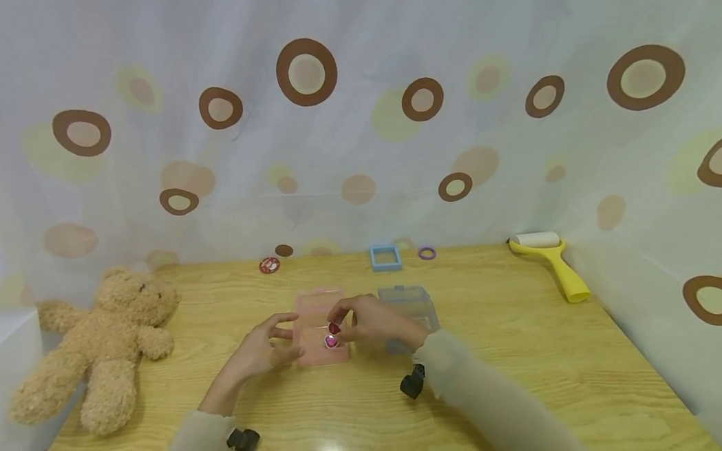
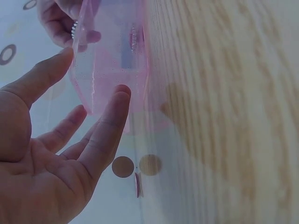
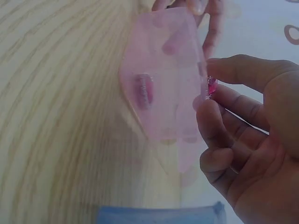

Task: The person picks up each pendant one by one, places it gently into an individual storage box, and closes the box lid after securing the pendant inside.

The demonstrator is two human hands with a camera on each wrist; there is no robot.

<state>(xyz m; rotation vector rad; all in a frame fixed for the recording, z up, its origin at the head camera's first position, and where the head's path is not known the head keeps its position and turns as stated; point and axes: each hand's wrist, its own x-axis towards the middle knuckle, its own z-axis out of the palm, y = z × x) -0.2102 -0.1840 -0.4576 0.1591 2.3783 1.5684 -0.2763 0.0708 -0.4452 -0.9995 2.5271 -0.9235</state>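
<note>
A clear pink plastic box (image 1: 323, 357) with its lid raised stands on the table. Inside lies a round pink gem piece with a beaded silver rim (image 1: 331, 341), seen through the wall as a pink piece (image 3: 144, 91) in the right wrist view. Between thumb and fingers, my right hand (image 1: 371, 317) pinches a similar dark pink gem piece (image 3: 212, 87) at the box's upper edge. My left hand (image 1: 260, 350) is at the box's left side, fingers spread and loosely bent; in the left wrist view its fingertips (image 2: 122, 93) are right at the pink wall.
A clear blue box (image 1: 427, 311) stands open, partly behind my right hand. Farther back are a red patterned disc (image 1: 269, 265), a blue square frame (image 1: 386, 267) and a purple ring (image 1: 427, 253). A teddy bear (image 1: 104, 345) lies left; a yellow-handled lint roller (image 1: 565, 275) lies right.
</note>
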